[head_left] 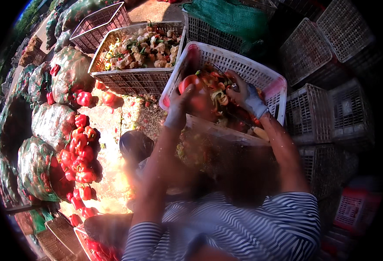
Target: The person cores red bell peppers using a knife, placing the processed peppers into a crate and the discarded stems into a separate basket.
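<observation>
My left hand (pixel 178 106) grips a red bell pepper (pixel 190 82) over the left side of a white plastic crate (pixel 248 69). Inside the crate lie red pepper pieces and pale cores (pixel 220 96). My right hand (pixel 246 96), in a pale glove, is closed over these pieces, to the right of the pepper; what its fingers hold is hidden. Below that hand, a tool with a light wooden-looking handle (pixel 260 133) rests by the crate's near right corner.
Left of my crate stands another crate (pixel 130 80) full of pepper cores. Loose red bell peppers (pixel 79 152) lie on the ground at left, beside filled net sacks (pixel 37 167). Empty crates (pixel 309 108) are stacked at right. Green netting (pixel 228 19) drapes a crate behind.
</observation>
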The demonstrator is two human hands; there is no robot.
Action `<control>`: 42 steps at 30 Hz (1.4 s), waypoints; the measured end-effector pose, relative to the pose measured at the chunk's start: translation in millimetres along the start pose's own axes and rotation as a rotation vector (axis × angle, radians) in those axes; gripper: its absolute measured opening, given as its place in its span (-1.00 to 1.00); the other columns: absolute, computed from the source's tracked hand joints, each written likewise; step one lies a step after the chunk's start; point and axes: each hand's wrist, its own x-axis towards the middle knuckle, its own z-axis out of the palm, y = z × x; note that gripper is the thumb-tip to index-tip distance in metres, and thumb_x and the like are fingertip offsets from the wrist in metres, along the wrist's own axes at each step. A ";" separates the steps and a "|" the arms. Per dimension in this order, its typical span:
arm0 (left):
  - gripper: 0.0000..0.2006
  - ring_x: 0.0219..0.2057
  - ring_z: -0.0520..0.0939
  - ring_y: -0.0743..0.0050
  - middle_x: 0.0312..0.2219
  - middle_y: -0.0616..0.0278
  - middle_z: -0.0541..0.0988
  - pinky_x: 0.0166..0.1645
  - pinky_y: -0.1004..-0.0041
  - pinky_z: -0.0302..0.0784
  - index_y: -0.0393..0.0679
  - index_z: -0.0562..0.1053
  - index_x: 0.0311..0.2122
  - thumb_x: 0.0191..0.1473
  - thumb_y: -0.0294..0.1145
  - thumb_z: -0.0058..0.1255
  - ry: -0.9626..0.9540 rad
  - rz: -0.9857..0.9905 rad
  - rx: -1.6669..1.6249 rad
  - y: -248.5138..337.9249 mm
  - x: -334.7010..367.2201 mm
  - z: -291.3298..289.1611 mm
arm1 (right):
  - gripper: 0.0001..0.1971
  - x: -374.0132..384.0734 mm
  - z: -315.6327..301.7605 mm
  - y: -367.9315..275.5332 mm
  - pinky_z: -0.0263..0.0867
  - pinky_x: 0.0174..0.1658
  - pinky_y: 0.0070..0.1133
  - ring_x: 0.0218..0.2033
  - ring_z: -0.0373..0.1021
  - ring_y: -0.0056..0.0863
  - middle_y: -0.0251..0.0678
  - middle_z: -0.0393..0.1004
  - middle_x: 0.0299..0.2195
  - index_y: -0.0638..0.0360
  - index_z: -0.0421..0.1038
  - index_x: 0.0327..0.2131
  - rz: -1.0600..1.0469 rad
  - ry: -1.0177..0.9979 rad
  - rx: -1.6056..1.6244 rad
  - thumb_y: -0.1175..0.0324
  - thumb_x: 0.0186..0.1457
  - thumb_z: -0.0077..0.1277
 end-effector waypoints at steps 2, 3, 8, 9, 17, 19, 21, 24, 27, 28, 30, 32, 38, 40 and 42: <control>-0.45 -0.16 0.57 0.49 -0.17 0.25 0.53 -0.02 0.44 0.49 -0.24 0.30 0.08 0.12 -0.07 0.11 -0.056 0.069 0.130 1.9 -12.9 -13.1 | -0.17 0.1 -8.1 -36.1 0.44 -0.16 -0.37 -0.18 0.51 -0.13 -0.05 0.44 0.02 -0.02 -0.09 0.33 0.045 -0.127 -0.064 0.22 0.01 0.08; -0.38 -0.09 0.53 0.49 -0.09 0.21 0.50 0.06 0.43 0.41 -0.27 0.28 0.10 0.06 -0.10 0.18 0.071 0.050 0.211 6.4 -25.9 -2.3 | -0.13 -10.3 0.5 -38.4 0.43 -0.27 -0.34 -0.31 0.52 -0.12 -0.05 0.50 -0.11 -0.01 -0.13 0.34 -0.118 -0.016 -0.026 0.23 -0.01 0.11; -0.20 0.08 0.43 0.30 0.04 0.07 0.41 0.18 0.35 0.32 -0.31 0.21 0.17 -0.13 -0.19 0.34 0.091 0.176 0.605 8.4 -50.9 3.5 | -0.01 -33.9 4.6 -75.1 0.34 -0.51 -0.28 -0.60 0.46 -0.13 -0.08 0.50 -0.57 0.07 -0.23 0.36 -0.203 -0.039 -0.188 0.27 -0.07 0.19; -0.15 0.10 0.42 0.29 0.06 0.02 0.39 0.18 0.35 0.34 -0.32 0.17 0.18 -0.17 -0.24 0.37 0.074 0.267 0.613 7.9 -48.5 5.8 | 0.00 -35.0 10.2 -73.2 0.33 -0.54 -0.28 -0.63 0.44 -0.13 -0.08 0.47 -0.60 0.08 -0.23 0.36 -0.164 -0.061 -0.138 0.27 -0.08 0.19; -0.12 0.05 0.49 0.23 0.03 -0.03 0.43 0.15 0.34 0.41 -0.32 0.17 0.19 -0.23 -0.30 0.37 0.084 0.343 0.820 23.4 -55.0 17.5 | 0.04 -38.8 13.0 -74.3 0.30 -0.59 -0.32 -0.65 0.43 -0.15 -0.08 0.44 -0.64 0.12 -0.24 0.36 -0.248 -0.066 -0.074 0.37 -0.17 0.19; -0.14 0.04 0.51 0.23 0.00 -0.04 0.46 0.13 0.35 0.42 -0.32 0.20 0.18 -0.25 -0.30 0.38 0.110 0.287 0.843 23.3 -56.3 17.8 | 0.04 -40.1 16.8 -74.8 0.30 -0.59 -0.32 -0.64 0.43 -0.15 -0.09 0.45 -0.62 0.12 -0.25 0.36 -0.258 -0.023 -0.089 0.38 -0.16 0.18; -0.16 0.03 0.52 0.23 -0.02 -0.03 0.48 0.12 0.35 0.43 -0.31 0.24 0.15 -0.26 -0.28 0.38 0.137 0.314 0.873 24.3 -58.2 18.3 | 0.03 -39.5 20.0 -75.7 0.29 -0.59 -0.32 -0.64 0.43 -0.15 -0.09 0.46 -0.62 0.13 -0.25 0.36 -0.278 0.012 -0.113 0.37 -0.14 0.18; -0.20 0.01 0.54 0.22 -0.04 -0.02 0.50 0.11 0.34 0.43 -0.31 0.28 0.13 -0.26 -0.25 0.37 0.190 0.333 0.976 29.9 -59.7 20.4 | 0.01 -36.8 25.2 -80.0 0.29 -0.59 -0.30 -0.64 0.43 -0.16 -0.11 0.47 -0.62 0.13 -0.26 0.36 -0.222 -0.007 -0.180 0.33 -0.10 0.16; -0.23 0.01 0.54 0.21 -0.03 -0.02 0.50 0.10 0.33 0.42 -0.30 0.30 0.12 -0.24 -0.24 0.34 0.210 0.260 0.945 32.0 -56.9 16.1 | -0.01 -31.4 33.9 -94.6 0.28 -0.59 -0.28 -0.64 0.43 -0.16 -0.12 0.47 -0.62 0.08 -0.27 0.37 -0.045 -0.102 -0.269 0.28 -0.05 0.14; -0.23 0.01 0.54 0.21 -0.03 -0.02 0.50 0.10 0.33 0.42 -0.30 0.30 0.12 -0.23 -0.24 0.33 0.209 0.224 0.903 32.4 -55.8 13.9 | -0.02 -28.6 34.8 -100.4 0.29 -0.59 -0.28 -0.65 0.43 -0.16 -0.12 0.47 -0.62 0.06 -0.28 0.37 -0.039 -0.099 -0.291 0.27 -0.03 0.13; -0.24 0.02 0.54 0.21 -0.02 -0.03 0.50 0.10 0.34 0.42 -0.30 0.31 0.12 -0.23 -0.25 0.31 0.240 0.236 0.930 18.7 -51.2 3.5 | -0.02 -26.6 39.2 -99.7 0.29 -0.58 -0.27 -0.65 0.43 -0.15 -0.13 0.48 -0.61 0.01 -0.30 0.37 -0.028 -0.094 -0.317 0.23 -0.01 0.12; -0.22 0.02 0.53 0.21 -0.01 -0.03 0.49 0.10 0.34 0.42 -0.30 0.29 0.14 -0.23 -0.26 0.31 0.244 0.233 0.966 16.6 -49.4 -1.3 | -0.02 -26.1 54.7 -87.4 0.29 -0.58 -0.25 -0.66 0.42 -0.12 -0.14 0.51 -0.58 -0.03 -0.33 0.38 -0.022 -0.090 -0.316 0.17 0.02 0.13; 0.04 0.06 0.52 0.17 0.05 -0.02 0.46 0.10 0.33 0.43 -0.26 0.06 0.28 -0.31 -0.25 0.41 0.165 0.236 0.925 17.0 -47.6 -8.3 | 0.03 -32.2 72.3 -85.7 0.42 -0.23 -0.37 -0.30 0.53 -0.24 -0.20 0.54 -0.23 -0.03 -0.27 0.37 0.030 0.087 0.276 0.19 -0.04 0.24; 0.14 0.08 0.50 0.15 0.08 -0.02 0.43 0.11 0.32 0.43 -0.24 -0.04 0.32 -0.33 -0.23 0.44 0.078 0.256 0.928 20.0 -50.0 -9.1 | -0.01 -37.3 96.8 -72.9 0.40 -0.12 -0.42 -0.19 0.51 -0.30 -0.23 0.51 -0.14 -0.01 -0.19 0.36 -0.022 0.208 0.443 0.26 -0.05 0.25; 0.17 0.07 0.52 0.14 0.07 -0.03 0.45 0.10 0.31 0.44 -0.25 -0.08 0.33 -0.32 -0.21 0.44 0.054 0.349 0.855 29.7 -58.2 5.1 | -0.09 -43.6 108.2 -65.6 0.39 -0.12 -0.48 -0.18 0.50 -0.36 -0.25 0.47 -0.09 0.04 -0.11 0.33 -0.040 0.332 0.549 0.33 -0.04 0.22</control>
